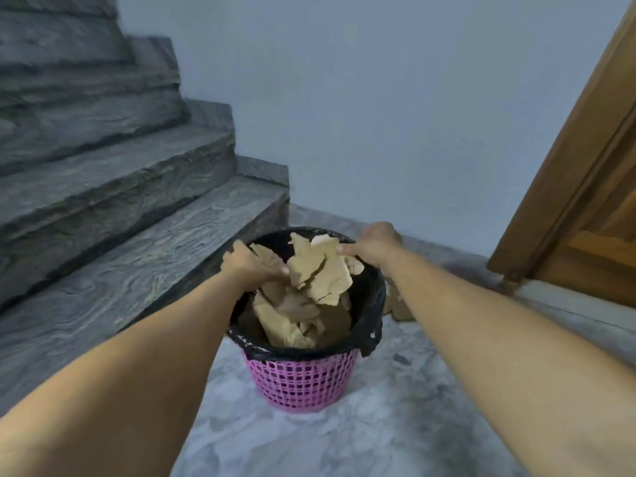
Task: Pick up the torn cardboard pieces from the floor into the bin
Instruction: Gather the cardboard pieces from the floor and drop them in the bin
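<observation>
Over the mouth of a pink lattice bin, lined with a black bag, both bare hands of a person reach forward from the bottom corners of the view. The bin stands on a grey marbled floor, its left side close against the lowest step of a dark stone staircase.

The left hand sits at the bin's far-left rim, fingers curled around the edge of a bundle of torn cardboard pieces. The right hand rests at the far-right rim, thumb pointing inward and touching the same bundle; whether its fingers grip the card or the rim cannot be told. The bundle hangs between the two hands, just above the rim, its long axis running roughly upright, tipped down into the bin.

Inside, more torn cardboard already fills much of the bag. One scrap lies on the floor just right of the bin, behind the right forearm, nearer the right hand. A wooden door stands at the right edge.

The next move is likely letting the bundle drop.
</observation>
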`<state>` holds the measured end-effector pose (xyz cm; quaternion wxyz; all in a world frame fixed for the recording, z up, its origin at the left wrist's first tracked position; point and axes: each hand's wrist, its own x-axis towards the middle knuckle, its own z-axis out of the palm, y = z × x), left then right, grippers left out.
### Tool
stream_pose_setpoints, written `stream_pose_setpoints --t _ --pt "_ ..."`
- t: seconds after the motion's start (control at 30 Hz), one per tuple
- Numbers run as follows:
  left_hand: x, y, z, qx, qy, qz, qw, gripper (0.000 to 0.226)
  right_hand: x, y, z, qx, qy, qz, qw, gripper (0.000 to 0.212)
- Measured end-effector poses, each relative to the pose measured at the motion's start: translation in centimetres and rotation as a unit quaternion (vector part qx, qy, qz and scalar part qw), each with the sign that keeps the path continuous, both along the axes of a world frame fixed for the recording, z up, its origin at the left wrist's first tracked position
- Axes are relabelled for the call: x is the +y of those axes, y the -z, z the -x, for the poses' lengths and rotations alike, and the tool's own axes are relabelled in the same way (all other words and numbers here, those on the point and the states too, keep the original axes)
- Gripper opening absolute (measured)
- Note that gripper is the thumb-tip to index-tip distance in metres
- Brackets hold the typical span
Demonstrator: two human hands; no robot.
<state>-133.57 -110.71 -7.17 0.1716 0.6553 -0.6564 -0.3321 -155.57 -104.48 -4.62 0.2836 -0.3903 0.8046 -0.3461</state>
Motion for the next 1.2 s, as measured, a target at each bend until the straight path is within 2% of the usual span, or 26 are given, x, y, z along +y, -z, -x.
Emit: stream_pose_setpoints --t 0.07,0.13,0.17,0.3,0.43,0.5,0.57,0.67,0.73,0.83,0.9,1.07,1.2 --pt "0.2 1.4 -1.5 -0.126 0.002 0.063 0.99 0.099 0.2 1.7 -0.6 0.092 0.01 -0.028 0.995 0.058" --pt "0.5 2.6 -2.9 -0.186 0.01 0.095 0.978 0.087 0.3 3.7 -0.5 0.119 0.033 -0.06 0.991 0.065" --pt "0.5 3.2 -3.2 -0.195 0.015 0.086 0.977 0.083 0.5 4.5 0.0 0.104 0.043 -0.082 0.99 0.067" --pt "1.0 5.0 -5.0 -0.134 0.026 0.009 0.991 0.083 0.6 6.3 1.2 -0.012 0.052 -0.136 0.989 0.037" --pt "1.3 4.7 -6.5 -0.104 0.0 0.024 0.994 0.08 -0.7 9.0 2.8 -0.119 0.052 -0.096 0.987 0.062" --pt "1.3 4.3 -8.2 -0.114 -0.025 0.019 0.993 0.073 -1.6 9.9 1.7 -0.15 0.042 -0.084 0.984 0.063" --pt "1.5 4.0 -10.3 -0.125 -0.048 0.012 0.991 0.064 -1.0 8.5 -1.9 -0.171 0.02 -0.078 0.982 0.056" --pt "2.1 3.8 -13.9 -0.143 -0.088 0.01 0.986 0.063 0.2 6.4 -7.3 -0.192 -0.014 -0.08 0.978 0.044" --pt "2.6 3.9 -16.6 -0.155 -0.119 0.011 0.981 0.067 0.5 6.0 -10.5 -0.218 -0.031 -0.08 0.972 0.035" --pt "3.7 4.4 -20.3 -0.177 -0.157 0.013 0.971 0.08 0.5 6.2 -14.5 -0.271 -0.054 -0.064 0.959 0.039" --pt "4.5 4.7 -22.3 -0.202 -0.178 0.013 0.963 0.087 0.4 6.4 -16.8 -0.29 -0.066 -0.06 0.953 0.031" --pt "5.7 5.4 -25.4 -0.235 -0.207 0.001 0.95 0.086 -0.5 7.0 -20.7 -0.285 -0.085 -0.059 0.953 0.021" --pt "6.6 5.3 -25.1 -0.276 -0.216 -0.005 0.937 0.085 -0.9 6.4 -19.6 -0.299 -0.138 -0.1 0.939 0.014"
